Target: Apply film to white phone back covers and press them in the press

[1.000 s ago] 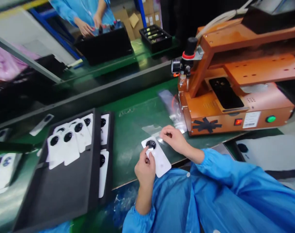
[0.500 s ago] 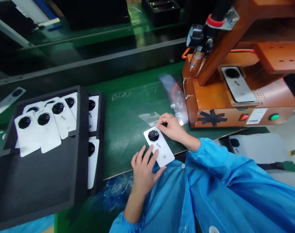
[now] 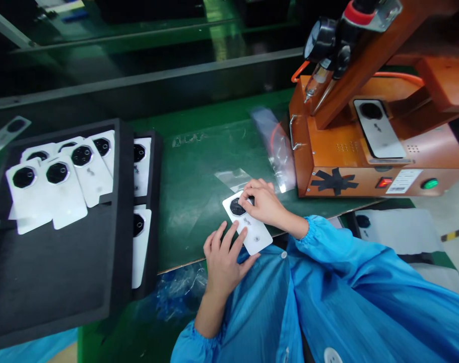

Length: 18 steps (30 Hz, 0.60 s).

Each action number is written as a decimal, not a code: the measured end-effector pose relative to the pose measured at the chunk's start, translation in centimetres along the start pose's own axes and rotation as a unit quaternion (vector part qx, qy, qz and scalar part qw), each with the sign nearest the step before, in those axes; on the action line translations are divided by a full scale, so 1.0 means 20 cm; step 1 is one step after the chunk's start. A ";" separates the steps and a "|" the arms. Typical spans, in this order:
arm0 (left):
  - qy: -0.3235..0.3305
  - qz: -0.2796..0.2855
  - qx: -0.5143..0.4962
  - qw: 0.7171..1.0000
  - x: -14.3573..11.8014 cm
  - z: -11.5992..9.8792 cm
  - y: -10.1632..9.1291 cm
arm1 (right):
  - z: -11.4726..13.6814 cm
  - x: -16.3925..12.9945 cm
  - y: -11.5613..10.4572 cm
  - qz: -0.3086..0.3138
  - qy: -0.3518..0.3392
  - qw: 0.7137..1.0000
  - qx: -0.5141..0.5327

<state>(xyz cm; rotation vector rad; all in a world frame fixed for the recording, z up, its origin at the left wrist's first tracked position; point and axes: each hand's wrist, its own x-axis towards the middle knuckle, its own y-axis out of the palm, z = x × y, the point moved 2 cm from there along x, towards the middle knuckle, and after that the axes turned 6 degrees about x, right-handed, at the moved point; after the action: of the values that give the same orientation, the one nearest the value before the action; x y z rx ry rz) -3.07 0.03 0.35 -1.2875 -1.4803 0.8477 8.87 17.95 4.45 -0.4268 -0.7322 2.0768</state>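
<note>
A white phone back cover (image 3: pixel 252 233) with a black round camera ring lies on the green bench mat (image 3: pixel 202 166) near its front edge. My left hand (image 3: pixel 224 254) rests flat with fingers spread, its fingertips pressing the cover's lower left edge. My right hand (image 3: pixel 262 202) has curled fingers pressed down on the cover's camera ring; whether it pinches anything is hidden. Both arms wear blue sleeves.
A black foam tray (image 3: pixel 63 282) at the left holds several white covers (image 3: pixel 63 186). An orange press machine (image 3: pixel 365 126) at the right holds another white cover (image 3: pixel 380 132) in its fixture. Clear film pieces (image 3: pixel 276 146) lie beside the machine. A dark conveyor rail runs behind.
The camera tilted down, dropping the co-worker out of view. My left hand flattened onto the cover's lower edge. My right hand slid onto the camera ring. The machine's fixture went from dark to showing a white cover.
</note>
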 end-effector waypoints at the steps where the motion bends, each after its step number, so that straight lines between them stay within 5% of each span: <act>1: 0.002 -0.004 0.001 1.000 0.00 0.00 0.00 | 0.00 0.00 0.00 -0.002 -0.001 1.000 -0.001; 18: 0.021 -0.029 0.017 0.999 0.03 -0.02 -0.04 | -0.02 -0.01 0.01 -0.041 -0.038 0.997 -0.055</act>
<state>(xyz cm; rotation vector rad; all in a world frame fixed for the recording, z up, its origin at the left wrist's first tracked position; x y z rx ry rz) -2.94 0.33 1.32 -1.2245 -1.4564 0.8003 9.15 17.77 4.08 -0.3738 -0.8967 1.9903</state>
